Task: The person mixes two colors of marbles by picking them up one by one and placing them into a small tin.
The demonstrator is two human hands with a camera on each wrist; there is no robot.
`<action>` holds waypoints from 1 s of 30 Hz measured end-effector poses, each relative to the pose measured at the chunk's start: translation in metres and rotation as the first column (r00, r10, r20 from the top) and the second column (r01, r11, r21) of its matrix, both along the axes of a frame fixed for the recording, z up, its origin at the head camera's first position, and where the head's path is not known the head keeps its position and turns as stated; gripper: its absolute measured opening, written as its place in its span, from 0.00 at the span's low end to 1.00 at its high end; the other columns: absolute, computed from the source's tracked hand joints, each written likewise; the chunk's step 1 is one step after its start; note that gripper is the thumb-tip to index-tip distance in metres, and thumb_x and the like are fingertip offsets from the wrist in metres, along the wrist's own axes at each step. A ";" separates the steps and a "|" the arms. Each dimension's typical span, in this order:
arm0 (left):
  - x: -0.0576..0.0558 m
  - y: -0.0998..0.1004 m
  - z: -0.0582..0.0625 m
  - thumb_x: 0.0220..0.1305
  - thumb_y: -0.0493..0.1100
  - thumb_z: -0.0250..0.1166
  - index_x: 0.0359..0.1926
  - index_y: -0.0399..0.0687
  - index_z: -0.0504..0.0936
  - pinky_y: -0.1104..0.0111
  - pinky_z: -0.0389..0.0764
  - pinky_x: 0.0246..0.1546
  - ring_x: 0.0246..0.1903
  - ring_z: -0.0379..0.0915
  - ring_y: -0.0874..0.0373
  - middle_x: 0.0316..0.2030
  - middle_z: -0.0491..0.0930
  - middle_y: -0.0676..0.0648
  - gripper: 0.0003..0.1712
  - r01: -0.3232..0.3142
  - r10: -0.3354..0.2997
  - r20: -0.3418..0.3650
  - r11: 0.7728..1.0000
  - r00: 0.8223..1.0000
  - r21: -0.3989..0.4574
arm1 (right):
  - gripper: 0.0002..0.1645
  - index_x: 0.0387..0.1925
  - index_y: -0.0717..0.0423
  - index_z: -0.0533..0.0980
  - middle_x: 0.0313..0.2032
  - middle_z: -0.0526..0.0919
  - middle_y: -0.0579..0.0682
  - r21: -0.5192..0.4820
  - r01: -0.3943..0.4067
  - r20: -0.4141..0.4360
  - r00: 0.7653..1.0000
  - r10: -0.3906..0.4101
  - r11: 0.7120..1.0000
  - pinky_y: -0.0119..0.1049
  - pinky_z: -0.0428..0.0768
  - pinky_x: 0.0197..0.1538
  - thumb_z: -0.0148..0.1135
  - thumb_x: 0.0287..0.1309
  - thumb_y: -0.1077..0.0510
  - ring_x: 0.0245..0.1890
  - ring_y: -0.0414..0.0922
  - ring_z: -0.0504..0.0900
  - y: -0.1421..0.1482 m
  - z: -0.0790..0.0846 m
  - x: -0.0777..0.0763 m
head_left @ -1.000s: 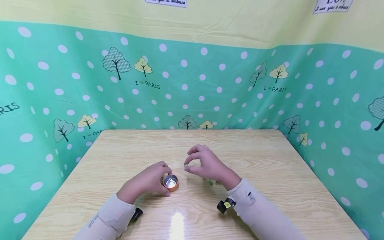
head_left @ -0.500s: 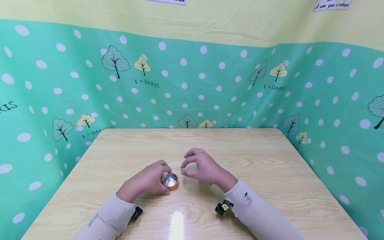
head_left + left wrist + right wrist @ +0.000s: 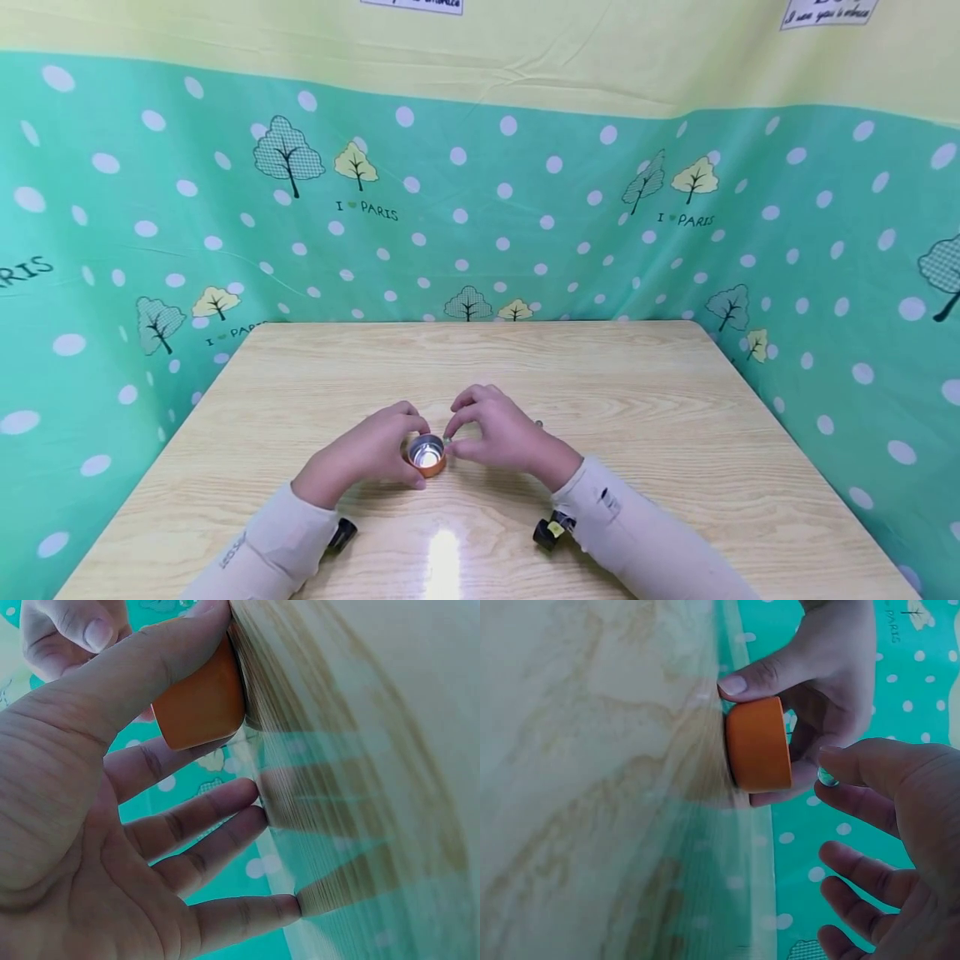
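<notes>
My left hand (image 3: 372, 451) holds a small round orange cup (image 3: 759, 745) between thumb and index finger. The cup stands upright on the table, and its shiny silver inside shows in the head view. In the left wrist view the other left fingers are spread, their tips at the tabletop. My right hand (image 3: 497, 432) pinches a clear, green-tinged glass marble (image 3: 826, 777) between thumb and index finger. The marble is just off the cup's right rim, above table height. The remaining right fingers are loosely bent and hold nothing.
A light wood-grain table (image 3: 480, 354) lies under both hands. Beside the right wrist a small greenish piece (image 3: 538, 423) peeks out, mostly hidden. A green dotted cloth (image 3: 480, 225) hangs behind and at both sides.
My right hand has moved left and toward me, bringing the marble to the cup's rim. The green pieces seen under the right wrist are now mostly covered. My left hand and the cup stay put.
</notes>
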State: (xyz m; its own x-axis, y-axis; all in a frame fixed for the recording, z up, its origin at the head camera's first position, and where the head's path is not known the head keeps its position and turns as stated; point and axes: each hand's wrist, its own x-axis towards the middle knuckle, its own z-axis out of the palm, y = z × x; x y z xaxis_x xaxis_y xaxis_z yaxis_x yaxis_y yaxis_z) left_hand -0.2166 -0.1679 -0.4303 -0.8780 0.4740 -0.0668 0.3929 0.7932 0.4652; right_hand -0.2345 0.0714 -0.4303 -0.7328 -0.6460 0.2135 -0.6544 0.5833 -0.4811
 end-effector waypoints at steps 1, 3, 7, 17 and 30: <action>0.000 0.000 0.000 0.37 0.50 0.89 0.46 0.48 0.86 0.55 0.79 0.52 0.45 0.75 0.54 0.49 0.77 0.49 0.33 0.002 -0.002 -0.003 1.000 1.000 -0.001 | 0.07 0.38 0.38 0.89 0.56 0.82 0.50 0.003 -0.001 -0.003 1.000 0.001 1.000 0.46 0.75 0.59 0.77 0.57 0.46 0.56 0.45 0.73 0.000 -0.001 0.001; 0.000 0.000 -0.001 0.37 0.51 0.89 0.46 0.49 0.86 0.55 0.79 0.52 0.45 0.75 0.54 0.49 0.77 0.49 0.33 0.004 -0.004 -0.007 1.000 1.000 -0.001 | 0.07 0.38 0.38 0.89 0.56 0.81 0.49 0.004 0.003 0.002 1.000 -0.003 1.000 0.46 0.75 0.59 0.77 0.57 0.46 0.56 0.45 0.73 -0.001 -0.002 0.002; -0.001 0.000 -0.002 0.37 0.52 0.89 0.45 0.52 0.86 0.55 0.78 0.53 0.46 0.75 0.54 0.49 0.76 0.51 0.32 -0.005 0.005 0.000 1.000 1.000 -0.012 | 0.07 0.37 0.37 0.89 0.56 0.81 0.47 0.009 0.019 -0.006 1.000 -0.019 1.000 0.46 0.74 0.59 0.76 0.57 0.46 0.56 0.44 0.72 -0.004 -0.005 0.005; 0.000 0.002 0.000 0.37 0.53 0.89 0.45 0.53 0.86 0.56 0.79 0.53 0.46 0.75 0.55 0.49 0.76 0.51 0.32 -0.020 0.020 0.015 1.000 1.000 -0.009 | 0.08 0.39 0.36 0.89 0.53 0.81 0.43 0.046 0.019 -0.061 0.998 -0.016 0.999 0.43 0.74 0.57 0.75 0.59 0.43 0.52 0.42 0.74 -0.009 -0.009 0.009; 0.000 0.001 -0.001 0.37 0.52 0.89 0.46 0.53 0.86 0.57 0.79 0.52 0.45 0.75 0.55 0.49 0.77 0.53 0.33 -0.018 0.018 0.008 1.000 1.000 -0.016 | 0.10 0.40 0.36 0.89 0.52 0.81 0.42 0.046 0.032 -0.085 0.996 -0.028 0.998 0.44 0.74 0.58 0.74 0.59 0.42 0.53 0.42 0.74 -0.011 -0.015 0.008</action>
State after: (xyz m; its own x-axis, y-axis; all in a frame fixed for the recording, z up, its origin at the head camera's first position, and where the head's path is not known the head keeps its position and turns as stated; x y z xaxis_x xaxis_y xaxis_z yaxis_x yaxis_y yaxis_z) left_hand -0.2163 -0.1673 -0.4314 -0.8856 0.4574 -0.0813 0.3751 0.8073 0.4556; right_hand -0.2260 0.0601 -0.4457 -0.7326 -0.6350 0.2452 -0.6735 0.6240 -0.3962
